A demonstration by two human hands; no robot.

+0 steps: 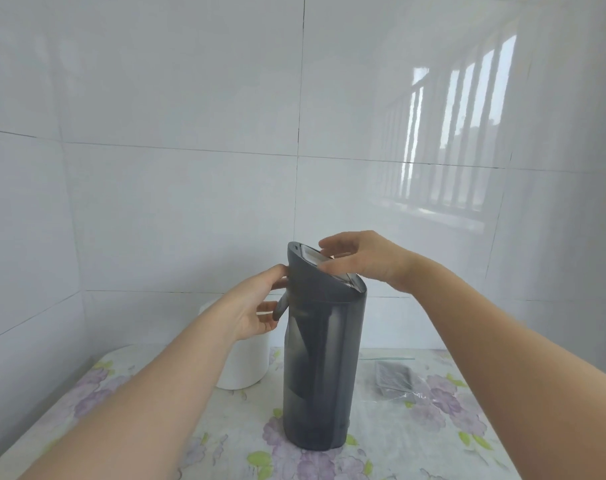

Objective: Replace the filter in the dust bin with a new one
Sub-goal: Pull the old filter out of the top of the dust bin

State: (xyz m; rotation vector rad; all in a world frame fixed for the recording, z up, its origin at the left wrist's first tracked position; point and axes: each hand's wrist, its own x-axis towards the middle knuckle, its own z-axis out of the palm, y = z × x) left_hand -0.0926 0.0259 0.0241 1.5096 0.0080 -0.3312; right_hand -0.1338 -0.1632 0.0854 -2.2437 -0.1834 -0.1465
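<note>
A tall dark grey dust bin [320, 368] stands upright on the flowered table, its slanted top facing me. A pale filter [313, 255] sits in that slanted top. My left hand [256, 306] grips the bin's upper left side, fingers around a grey latch handle. My right hand [360, 259] rests over the top with fingers and thumb pinching the filter's edge. A second filter [395, 375], dark and ribbed, lies in a clear plastic bag on the table to the right of the bin.
A white cylindrical container [249, 362] stands just left of and behind the bin, partly hidden by my left arm. The table [433, 445] has a floral cloth and ends at white tiled walls at the back and left.
</note>
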